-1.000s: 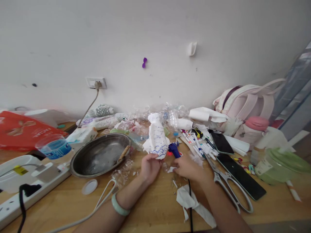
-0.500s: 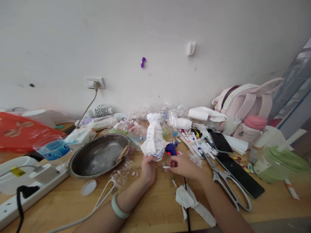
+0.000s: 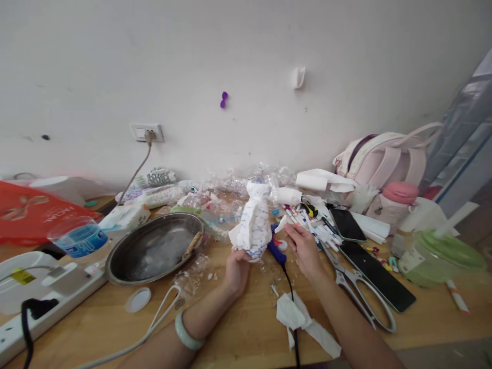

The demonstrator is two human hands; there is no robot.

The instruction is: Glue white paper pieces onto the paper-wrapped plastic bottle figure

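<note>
My left hand (image 3: 237, 269) is closed round the bottom of a white paper-covered figure (image 3: 253, 220) with blue markings, shaped like a fish or bottle. It stands almost upright, with flaps at its sides. Between the fingertips of my right hand (image 3: 303, 248) is a small white piece of paper (image 3: 282, 224), held just right of the figure. A blue-handled tool with a black cord, seemingly a glue gun (image 3: 275, 251), lies between the figure and my right hand. Crumpled tissue (image 3: 294, 312) rests on the table nearer to me.
To the left are a dark metal bowl (image 3: 156, 251), a power strip (image 3: 57, 300) and a white cable (image 3: 154, 325). Markers (image 3: 311, 223), scissors (image 3: 355, 282), a phone (image 3: 378, 277) and a green-lidded cup (image 3: 434, 256) sit right. Clear plastic wrappers (image 3: 219, 200) lie behind.
My right hand has moved up and away from me, carrying the white piece. The figure has shifted slightly right and turned. More of the blue tool's handle now shows.
</note>
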